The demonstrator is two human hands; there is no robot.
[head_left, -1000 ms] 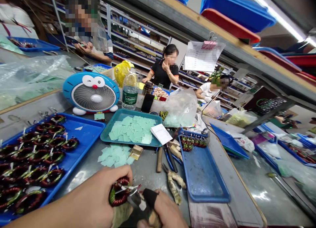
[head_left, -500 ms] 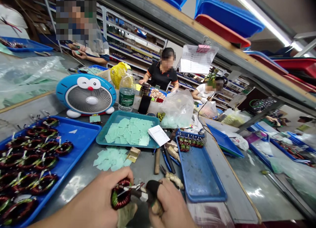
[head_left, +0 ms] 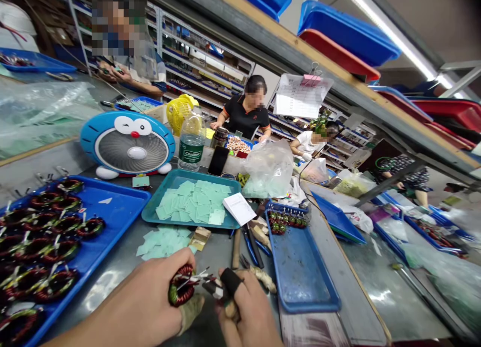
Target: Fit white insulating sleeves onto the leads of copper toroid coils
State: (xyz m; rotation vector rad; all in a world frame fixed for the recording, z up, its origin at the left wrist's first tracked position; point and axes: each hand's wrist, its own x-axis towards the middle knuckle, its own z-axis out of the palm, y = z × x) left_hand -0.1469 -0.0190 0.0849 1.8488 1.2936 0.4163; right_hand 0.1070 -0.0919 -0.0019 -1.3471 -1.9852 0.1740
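Note:
My left hand [head_left: 150, 292] is closed around a toroidal coil [head_left: 182, 286], a ring wound with dark red wire and showing a green-yellow stretch. Pale wire leads stick out of the coil to the right. In my closed right hand [head_left: 250, 304] is a pair of pliers [head_left: 212, 288], its jaws close to the lead ends; whether they touch cannot be made out. Dark wrapping covers a finger of the right hand, and a pale cover shows on my left thumb. At left, a blue tray [head_left: 122, 199] carries rows of similar coils [head_left: 60, 283].
A green tray [head_left: 150, 213] bears pale green paper pieces, with more pieces [head_left: 165, 242] in front. Hand tools [head_left: 252, 247] lie beside a blue tray [head_left: 304, 267] holding small coils. Behind stand a fan [head_left: 130, 144] and a bottle [head_left: 191, 141]. Co-workers sit beyond.
The plier jaws, which overlapped the coil's right side, are now a little to its right, by the lead ends. The coil stays in my left hand. The view has shifted slightly.

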